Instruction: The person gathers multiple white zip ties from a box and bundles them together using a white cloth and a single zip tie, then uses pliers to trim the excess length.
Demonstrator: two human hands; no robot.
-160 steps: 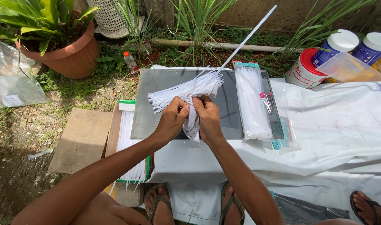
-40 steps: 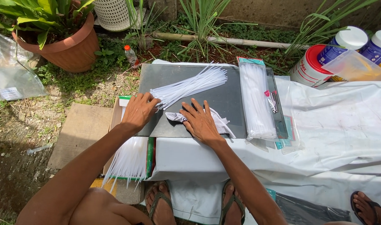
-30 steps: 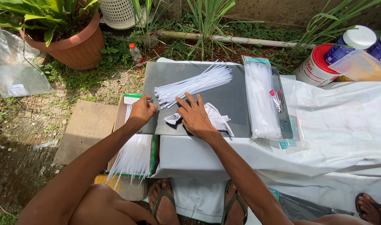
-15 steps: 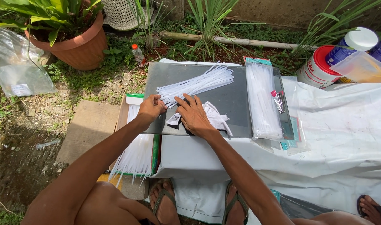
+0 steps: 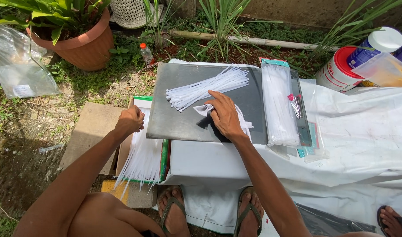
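A loose bunch of white cable ties [image 5: 207, 87] lies fanned on a grey board [image 5: 174, 123]. My right hand [image 5: 224, 115] rests flat on the board, fingers spread, pressing on a crumpled clear bag [image 5: 245, 123] just below the bunch. My left hand [image 5: 129, 121] is off the board's left edge, curled into a loose fist over a larger pile of white cable ties [image 5: 144, 156] lying in a green-edged box. What the fist holds, if anything, is hidden.
A sealed pack of white ties [image 5: 278, 103] lies on the board's right side. White sheet [image 5: 363, 140] covers the table. Paint cans and jars [image 5: 341, 68] stand at far right, a terracotta pot [image 5: 80, 44] at far left, cardboard [image 5: 89, 131] on the ground, my sandalled feet [image 5: 209, 215] below.
My left hand has left the board and moved down-left over the pile in the box. My right hand has stayed pressed on the crumpled bag by the bunch.
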